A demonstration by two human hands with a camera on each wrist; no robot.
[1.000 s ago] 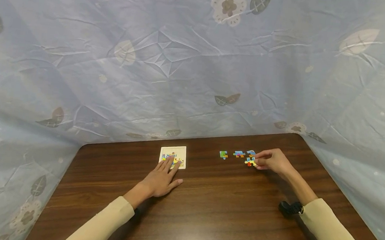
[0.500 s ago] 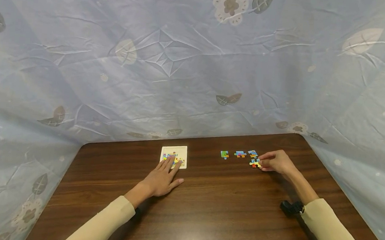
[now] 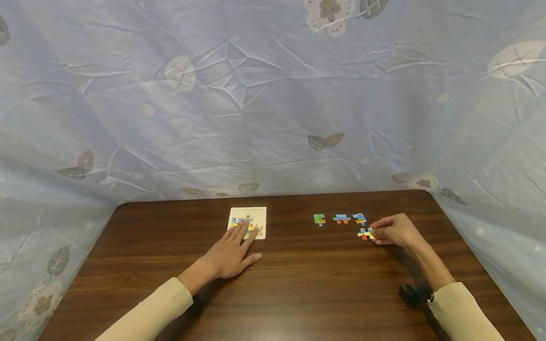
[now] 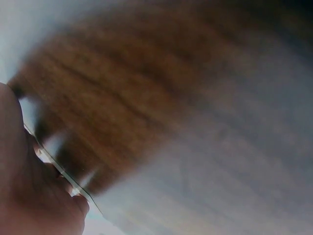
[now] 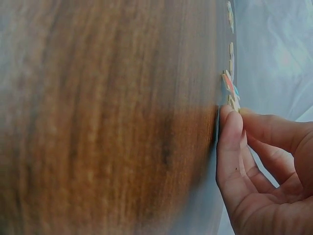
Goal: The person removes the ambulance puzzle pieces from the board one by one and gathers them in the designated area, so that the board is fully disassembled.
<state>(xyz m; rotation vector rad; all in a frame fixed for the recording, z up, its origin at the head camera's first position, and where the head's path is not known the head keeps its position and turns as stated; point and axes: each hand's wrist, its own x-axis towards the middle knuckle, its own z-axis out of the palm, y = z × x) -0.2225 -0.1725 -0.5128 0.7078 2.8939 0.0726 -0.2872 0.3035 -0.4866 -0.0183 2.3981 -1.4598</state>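
My left hand (image 3: 228, 251) lies with fingers spread on a small cream puzzle board (image 3: 261, 212), its fingertips covering part of the colourful picture in the frame. In the left wrist view the board's pale edge (image 4: 73, 182) runs under the fingers. At the right, my right hand (image 3: 397, 231) pinches a yellow, red and blue jigsaw piece (image 3: 365, 234) between thumb and fingers. The right wrist view shows that held piece tilted at the fingertips, close to the table. Just behind it lies a blue and orange piece (image 3: 359, 218).
Two more loose pieces lie on the brown wooden table (image 3: 292, 290): a blue one (image 3: 341, 218) and a green one (image 3: 319, 219). A pale blue floral cloth (image 3: 241, 82) hangs behind and along the sides of the table.
My right hand has drawn the pinched jigsaw piece slightly to the right, away from the blue and orange piece. The left hand stays on the board.
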